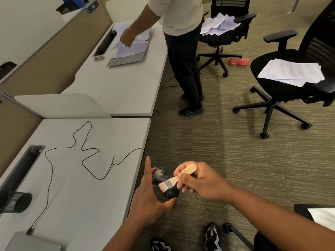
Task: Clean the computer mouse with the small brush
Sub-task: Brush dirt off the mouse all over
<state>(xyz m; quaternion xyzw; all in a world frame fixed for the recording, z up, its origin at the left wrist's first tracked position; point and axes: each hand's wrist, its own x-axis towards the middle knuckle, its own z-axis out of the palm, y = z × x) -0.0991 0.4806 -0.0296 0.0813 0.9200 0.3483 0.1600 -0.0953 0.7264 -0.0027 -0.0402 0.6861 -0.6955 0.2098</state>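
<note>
In the head view, the left hand [146, 196] is cradling the computer mouse [165, 183] off the near right edge of the table [87, 196], probably so the debris is falling to the carpet. The right hand [199, 180] is pinching the small brush [178, 177] by its wooden handle, with its bristles seemingly touching the mouse's middle. The crumbs are sitting just beyond the bristles, between both grips.

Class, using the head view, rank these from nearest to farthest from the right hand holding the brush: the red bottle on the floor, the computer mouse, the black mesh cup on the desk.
From the right hand:
1. Computer mouse, just left of it, under the brush bristles.
2. Black mesh cup, far left on the near desk.
3. Red bottle, up on the carpet by the far chair.
</note>
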